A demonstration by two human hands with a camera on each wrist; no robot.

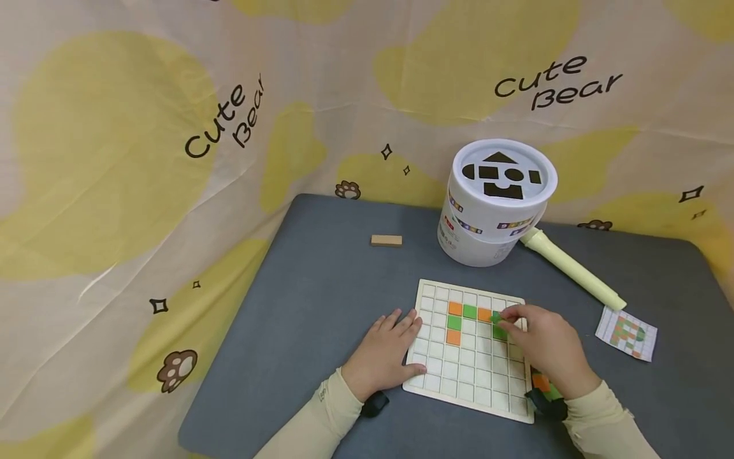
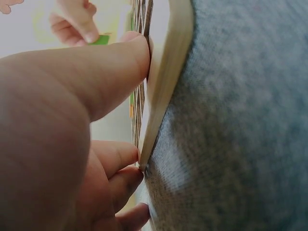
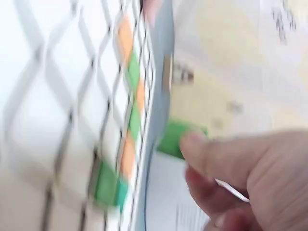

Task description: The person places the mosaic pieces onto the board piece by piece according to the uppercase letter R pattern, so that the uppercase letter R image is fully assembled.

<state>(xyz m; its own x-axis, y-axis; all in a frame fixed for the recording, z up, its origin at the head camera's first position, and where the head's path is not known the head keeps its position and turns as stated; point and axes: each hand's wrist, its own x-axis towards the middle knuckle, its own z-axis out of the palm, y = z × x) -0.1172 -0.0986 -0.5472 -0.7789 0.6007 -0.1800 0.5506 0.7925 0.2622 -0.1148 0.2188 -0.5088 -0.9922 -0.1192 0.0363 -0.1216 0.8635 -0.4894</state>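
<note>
A pale gridded board lies on the table, with several orange and green square tiles set in its upper cells. My left hand rests at the board's left edge; its thumb lies over the rim and the other fingers are spread. Over the board's upper right my right hand pinches a green tile between thumb and fingers, held up off the board. Below it, a green tile sits in the grid beside a teal piece and an orange tile.
Loose orange and green tiles lie beside the board under my right wrist. A white bucket with a shape-hole lid stands behind. A pale yellow tube, a pattern card and a small wooden block lie around on the grey table.
</note>
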